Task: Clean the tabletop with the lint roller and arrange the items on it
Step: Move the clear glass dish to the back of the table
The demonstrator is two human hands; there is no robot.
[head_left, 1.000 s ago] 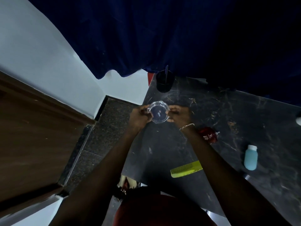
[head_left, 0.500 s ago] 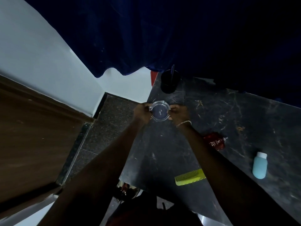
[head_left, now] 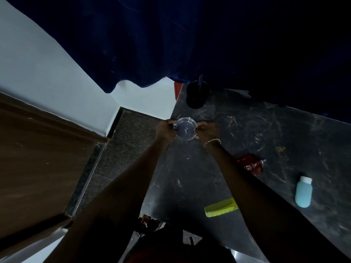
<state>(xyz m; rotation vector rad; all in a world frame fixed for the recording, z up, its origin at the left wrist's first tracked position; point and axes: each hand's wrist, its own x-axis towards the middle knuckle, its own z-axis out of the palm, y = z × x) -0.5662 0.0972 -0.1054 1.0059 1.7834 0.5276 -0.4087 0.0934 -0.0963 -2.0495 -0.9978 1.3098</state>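
A clear round glass dish (head_left: 185, 128) is held between both hands near the far left edge of the dark marble tabletop (head_left: 256, 133). My left hand (head_left: 164, 130) grips its left rim and my right hand (head_left: 206, 130), with a thin bracelet on the wrist, grips its right rim. Whether the dish touches the table I cannot tell. A yellow-green comb (head_left: 221, 206) lies near the front edge, partly under my right forearm. A red bottle (head_left: 250, 166) lies on its side and a light blue bottle (head_left: 303, 192) lies to the right. No lint roller is visible.
A black cup (head_left: 196, 96) with a stick in it stands at the table's far left corner, just beyond the dish. A dark blue curtain (head_left: 171, 44) hangs behind the table. Left of the table are speckled floor tiles (head_left: 125, 149), a white wall and a wooden panel (head_left: 38, 158).
Both hands have carried the dish a little farther away, toward the black cup. The bottles and comb lie where they were; the view has shifted slightly.
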